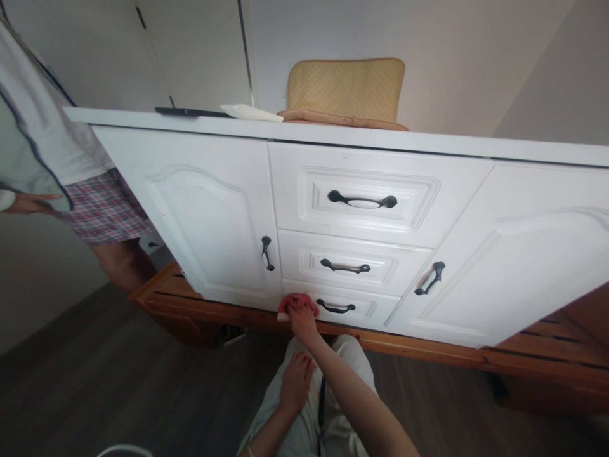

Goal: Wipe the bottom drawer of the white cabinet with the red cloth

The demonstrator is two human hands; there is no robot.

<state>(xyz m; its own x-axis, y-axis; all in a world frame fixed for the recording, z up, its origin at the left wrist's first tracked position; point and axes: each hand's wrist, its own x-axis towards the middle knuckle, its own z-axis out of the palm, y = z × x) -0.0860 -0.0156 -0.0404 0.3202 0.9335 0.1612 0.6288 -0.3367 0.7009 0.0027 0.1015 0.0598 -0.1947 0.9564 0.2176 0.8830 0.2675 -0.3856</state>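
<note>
My right hand [303, 325] presses a bunched red cloth [299, 301] against the white bottom drawer [368, 308], at its left end. The drawer's dark handle [335, 308] sits just right of the cloth. My left hand [297, 379] rests on my left leg, fingers loosely laid on the pale trousers [356, 363], with nothing visible in it. Above the bottom drawer are a middle drawer [380, 259] and a top drawer [419, 178]. All three drawers are closed.
Cabinet doors flank the drawers, a left door [200, 216] and a right door [537, 254]. The cabinet stands on a brown wooden bench [409, 346]. A yellow cushioned chair back [347, 89] rises behind the top. At far left stands another person [107, 209]. A white rim [124, 449] shows low left.
</note>
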